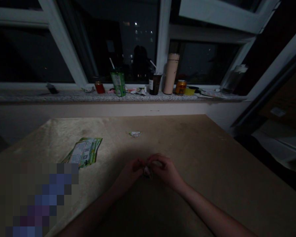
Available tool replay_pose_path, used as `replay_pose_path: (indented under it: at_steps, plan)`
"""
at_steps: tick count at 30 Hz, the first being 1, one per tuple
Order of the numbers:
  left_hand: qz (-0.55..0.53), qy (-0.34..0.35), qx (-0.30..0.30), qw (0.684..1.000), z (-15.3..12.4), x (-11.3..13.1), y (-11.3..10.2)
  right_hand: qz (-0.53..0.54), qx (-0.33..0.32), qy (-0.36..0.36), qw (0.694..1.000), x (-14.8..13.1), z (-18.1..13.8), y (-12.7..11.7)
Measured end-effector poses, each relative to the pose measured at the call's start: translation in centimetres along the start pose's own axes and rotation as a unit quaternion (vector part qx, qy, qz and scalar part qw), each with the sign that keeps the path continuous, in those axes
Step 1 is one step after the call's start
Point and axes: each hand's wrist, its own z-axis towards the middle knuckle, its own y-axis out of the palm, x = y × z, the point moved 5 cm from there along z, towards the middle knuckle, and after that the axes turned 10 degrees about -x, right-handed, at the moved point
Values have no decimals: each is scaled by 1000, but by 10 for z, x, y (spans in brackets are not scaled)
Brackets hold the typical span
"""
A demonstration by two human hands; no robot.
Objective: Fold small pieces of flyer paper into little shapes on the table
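Close together over the table, my left hand (pixel 130 171) and my right hand (pixel 167 170) pinch a small folded piece of printed paper (pixel 147 172) between their fingertips. It looks pale with darker print; the dim light hides its exact folds. Beyond the hands, a small folded paper triangle (pixel 135 134) with a white and green print lies flat on the table. To the left of my left hand are several green printed sheets (pixel 86 153), overlapping in a loose stack.
The brown table (pixel 187 138) reaches to the wall below a window. Along the stone sill (pixel 138 97) stand a green cup with a straw (pixel 118 84), a dark drink cup (pixel 155 84), a tall flask (pixel 171 74), an orange can (pixel 180 87) and a red jar (pixel 99 87). The lower left is pixelated.
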Motion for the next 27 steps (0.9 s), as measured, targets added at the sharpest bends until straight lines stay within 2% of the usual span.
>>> replay_pose_path:
  at_steps: [5,8,16,22,27]
  plan:
    - [2,-30,14,999,-1,-5,-8,-42,-127,-73,988,-21,-3,5]
    - [1,-52,4,999,-3,-7,-8,-85,-172,-92,977,-27,-7,11]
    - [-23,-88,-26,996,-5,-6,-6,-168,-164,-112,965,-15,-11,15]
    - [-55,-111,-51,991,-5,-19,-8,-259,-145,-116,948,-22,-13,13]
    - [-96,-137,-88,982,-9,-21,-6,-317,-146,-117,930,-27,-13,17]
